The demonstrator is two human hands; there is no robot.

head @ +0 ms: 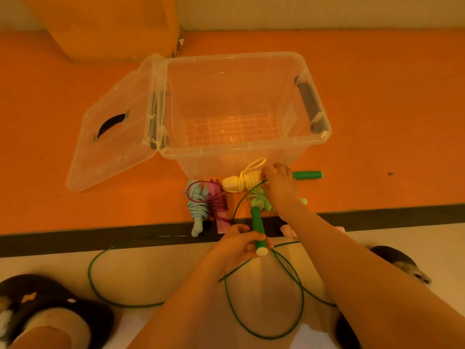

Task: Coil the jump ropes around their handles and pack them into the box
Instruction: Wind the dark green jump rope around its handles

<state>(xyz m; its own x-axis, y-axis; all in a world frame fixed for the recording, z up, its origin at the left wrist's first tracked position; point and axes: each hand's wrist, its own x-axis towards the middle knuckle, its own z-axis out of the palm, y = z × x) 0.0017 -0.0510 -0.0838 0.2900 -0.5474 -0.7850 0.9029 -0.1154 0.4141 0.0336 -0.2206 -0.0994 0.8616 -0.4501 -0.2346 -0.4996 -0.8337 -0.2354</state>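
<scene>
Holding green handle (257, 222) in left hand (239, 244), long axis toward box (226, 146)

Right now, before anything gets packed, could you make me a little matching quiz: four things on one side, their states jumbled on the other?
Things:
1. clear plastic box
2. green handle with white end cap
3. pale blue jump rope
4. thin green cord

States:
A. sprawled in loose loops
B. wound round its handles
C. nothing inside
D. held by the left hand

Pairs: 1-C, 2-D, 3-B, 4-A.
</scene>
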